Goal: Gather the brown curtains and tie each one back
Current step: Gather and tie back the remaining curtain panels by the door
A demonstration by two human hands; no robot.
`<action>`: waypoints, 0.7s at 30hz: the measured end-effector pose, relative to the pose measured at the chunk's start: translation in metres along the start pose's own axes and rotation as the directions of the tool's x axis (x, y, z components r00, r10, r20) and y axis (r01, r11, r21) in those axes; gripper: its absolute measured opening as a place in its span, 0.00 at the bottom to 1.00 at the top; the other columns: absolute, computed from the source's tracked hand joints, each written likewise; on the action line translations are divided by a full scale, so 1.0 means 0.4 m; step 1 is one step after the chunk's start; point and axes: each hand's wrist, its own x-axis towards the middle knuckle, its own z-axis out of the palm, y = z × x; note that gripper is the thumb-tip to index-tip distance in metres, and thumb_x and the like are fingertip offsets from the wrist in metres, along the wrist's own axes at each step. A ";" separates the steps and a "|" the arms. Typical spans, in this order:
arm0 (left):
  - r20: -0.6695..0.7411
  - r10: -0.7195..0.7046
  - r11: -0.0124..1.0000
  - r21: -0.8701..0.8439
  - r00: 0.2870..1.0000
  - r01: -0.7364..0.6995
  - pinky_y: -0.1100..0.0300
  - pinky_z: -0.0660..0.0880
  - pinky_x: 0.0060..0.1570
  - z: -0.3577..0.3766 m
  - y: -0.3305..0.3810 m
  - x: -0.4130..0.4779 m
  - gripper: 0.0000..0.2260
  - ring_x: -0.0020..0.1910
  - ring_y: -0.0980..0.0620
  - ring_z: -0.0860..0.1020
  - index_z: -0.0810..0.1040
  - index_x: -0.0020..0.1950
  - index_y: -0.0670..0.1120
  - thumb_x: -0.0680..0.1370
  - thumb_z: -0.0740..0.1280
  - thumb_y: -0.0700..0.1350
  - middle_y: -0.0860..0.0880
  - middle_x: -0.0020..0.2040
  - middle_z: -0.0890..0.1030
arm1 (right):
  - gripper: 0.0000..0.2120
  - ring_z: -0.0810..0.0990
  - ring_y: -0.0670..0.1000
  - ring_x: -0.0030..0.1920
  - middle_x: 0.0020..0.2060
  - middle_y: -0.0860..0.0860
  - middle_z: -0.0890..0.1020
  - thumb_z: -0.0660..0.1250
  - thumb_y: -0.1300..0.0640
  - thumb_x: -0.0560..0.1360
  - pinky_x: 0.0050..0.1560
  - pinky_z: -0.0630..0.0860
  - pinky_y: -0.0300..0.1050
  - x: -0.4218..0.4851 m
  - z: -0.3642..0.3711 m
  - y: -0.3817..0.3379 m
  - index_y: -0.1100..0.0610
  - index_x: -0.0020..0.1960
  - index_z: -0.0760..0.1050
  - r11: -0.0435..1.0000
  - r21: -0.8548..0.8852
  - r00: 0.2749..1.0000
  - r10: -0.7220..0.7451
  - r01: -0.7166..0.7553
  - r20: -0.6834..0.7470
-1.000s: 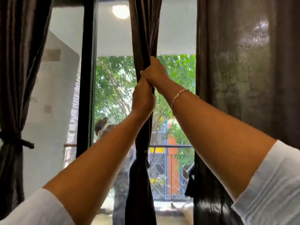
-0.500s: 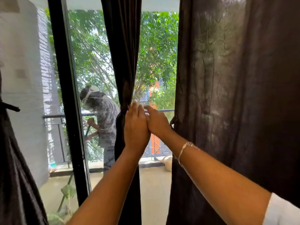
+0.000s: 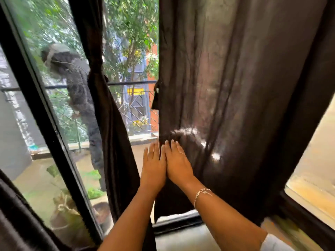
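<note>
No legible text, labels, brands or numbers anywhere in frame. One sign-like candidate: yellow panel (image 3: 135, 91) behind the balcony railing (image 3: 126, 83), just left of frame centre. It is too blurred to tell whether it carries any lettering.
</note>
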 end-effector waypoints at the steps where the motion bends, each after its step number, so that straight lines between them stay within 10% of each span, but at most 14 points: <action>1: 0.016 -0.007 1.000 -0.010 1.000 0.007 0.47 0.37 0.73 0.019 0.020 -0.007 0.27 0.76 0.39 0.42 0.42 0.76 0.41 0.80 0.50 0.43 0.37 0.76 0.44 | 0.27 0.45 0.58 0.76 0.76 0.60 0.49 0.48 0.60 0.80 0.76 0.43 0.50 -0.018 0.013 0.022 0.62 0.76 0.43 1.000 -0.001 1.000 0.007 -0.007 0.021; 21: 0.231 0.128 0.989 -0.108 0.964 -0.105 0.47 0.35 0.72 0.170 0.601 0.046 0.34 0.75 0.42 0.38 0.38 0.75 0.42 0.79 0.57 0.49 0.41 0.77 0.40 | 0.36 0.46 0.59 0.76 0.76 0.60 0.50 0.59 0.50 0.77 0.76 0.43 0.53 -0.263 0.022 0.592 0.60 0.76 0.43 0.989 -0.110 0.973 0.117 -0.096 0.197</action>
